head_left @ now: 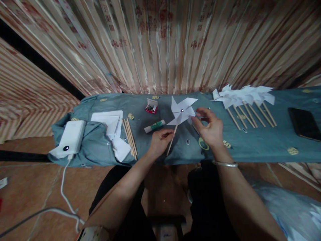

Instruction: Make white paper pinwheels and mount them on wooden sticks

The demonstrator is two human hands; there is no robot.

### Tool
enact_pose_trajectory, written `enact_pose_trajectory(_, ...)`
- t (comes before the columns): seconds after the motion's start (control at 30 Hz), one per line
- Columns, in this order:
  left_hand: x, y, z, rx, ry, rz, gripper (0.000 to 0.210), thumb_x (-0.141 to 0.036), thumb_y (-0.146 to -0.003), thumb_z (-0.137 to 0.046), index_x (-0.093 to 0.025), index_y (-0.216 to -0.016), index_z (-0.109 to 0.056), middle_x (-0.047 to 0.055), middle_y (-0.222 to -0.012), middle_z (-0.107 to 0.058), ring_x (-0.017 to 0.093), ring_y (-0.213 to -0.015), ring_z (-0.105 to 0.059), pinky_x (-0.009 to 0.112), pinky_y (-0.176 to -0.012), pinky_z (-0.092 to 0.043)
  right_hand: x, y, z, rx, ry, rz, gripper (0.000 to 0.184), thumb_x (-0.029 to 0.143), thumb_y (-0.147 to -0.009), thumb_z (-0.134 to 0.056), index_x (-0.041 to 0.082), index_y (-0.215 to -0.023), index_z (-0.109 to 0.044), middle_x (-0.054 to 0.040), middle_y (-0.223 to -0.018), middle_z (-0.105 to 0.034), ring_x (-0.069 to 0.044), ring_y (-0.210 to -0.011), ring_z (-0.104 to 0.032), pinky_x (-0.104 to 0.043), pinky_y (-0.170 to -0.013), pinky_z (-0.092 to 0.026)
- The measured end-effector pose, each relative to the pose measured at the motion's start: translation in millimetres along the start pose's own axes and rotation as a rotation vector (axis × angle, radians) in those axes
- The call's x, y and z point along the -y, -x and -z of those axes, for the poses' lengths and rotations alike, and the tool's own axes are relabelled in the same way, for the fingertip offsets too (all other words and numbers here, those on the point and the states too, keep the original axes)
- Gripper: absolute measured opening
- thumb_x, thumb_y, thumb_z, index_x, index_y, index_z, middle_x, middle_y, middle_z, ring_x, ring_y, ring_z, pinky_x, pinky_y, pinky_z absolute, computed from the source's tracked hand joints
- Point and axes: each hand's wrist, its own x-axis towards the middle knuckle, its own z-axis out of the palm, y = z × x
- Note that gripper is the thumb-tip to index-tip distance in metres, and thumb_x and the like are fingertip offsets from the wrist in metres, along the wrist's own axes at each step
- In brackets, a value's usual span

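A white paper pinwheel (187, 115) with a round silver pin at its centre stands tilted above the cloth on a thin wooden stick (171, 144). My left hand (160, 142) is closed on that stick just below the paper blades. Beside the right-hand blade is my right hand (210, 126), its thumb and fingers curved and apart, with the thumb tip at the blade's edge. A glue stick (154, 126) lies left of the pinwheel. Behind it sits a small open red box (151, 106) of silver pins. Under my right hand shows a yellow-green ring (203, 144), its remainder partly hidden.
Several finished pinwheels (247, 97) lie in a row at right, near a black phone (304, 123). At left are loose sticks (129, 137), white paper sheets (114, 122) and a white power bank (71, 138) with a cable. A pleated curtain (160, 47) hangs behind the cloth-covered table (260, 147).
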Motion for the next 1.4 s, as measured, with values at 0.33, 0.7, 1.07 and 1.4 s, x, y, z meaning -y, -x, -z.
enact_pose_trajectory(0.33,-1.4,-0.4,-0.8,-0.046,0.054,0.027,0.011,-0.021,-0.065,-0.073,-0.018,-0.074,-0.077,0.001,-0.07,-0.073,0.013,-0.064,-0.062,0.024,-0.065,-0.049,-2.5,4.1,-14.1,0.098,-0.189,-0.159,0.021,0.042,-0.076,-0.07,0.022,-0.068,-0.071,0.0033,-0.055,-0.06,-0.012,-0.051,-0.049,-0.026,-0.052,-0.035)
enact_pose_trajectory(0.7,-2.5,-1.7,4.1,-0.076,0.013,-0.034,0.01,-0.021,-0.067,-0.071,-0.019,-0.075,-0.076,0.001,-0.074,-0.074,0.014,-0.07,-0.064,0.025,-0.07,-0.051,20.3,15.5,-28.3,0.297,-0.65,-0.503,0.036,0.049,-0.051,-0.087,0.02,-0.053,-0.066,-0.0008,-0.056,-0.067,-0.009,-0.049,-0.05,-0.023,-0.05,-0.039)
enact_pose_trajectory(1.07,-4.9,-0.7,3.8,0.0,0.051,-0.048,0.012,-0.017,-0.073,-0.069,-0.018,-0.081,-0.077,0.004,-0.084,-0.077,0.018,-0.082,-0.069,0.03,-0.083,-0.053,23.9,21.9,-39.1,0.43,-0.681,-0.473,0.033,0.049,-0.056,-0.084,0.02,-0.065,-0.074,0.0002,-0.06,-0.067,-0.008,-0.052,-0.051,-0.022,-0.05,-0.039)
enact_pose_trajectory(1.4,-2.1,-3.6,5.5,-0.05,0.052,-0.021,0.01,-0.017,-0.07,-0.071,-0.018,-0.077,-0.077,0.002,-0.078,-0.076,0.016,-0.073,-0.068,0.028,-0.075,-0.053,25.7,18.7,-31.9,0.438,-0.636,-0.467,0.037,0.053,-0.053,-0.085,0.019,-0.062,-0.073,0.0003,-0.057,-0.067,-0.008,-0.048,-0.049,-0.022,-0.047,-0.037)
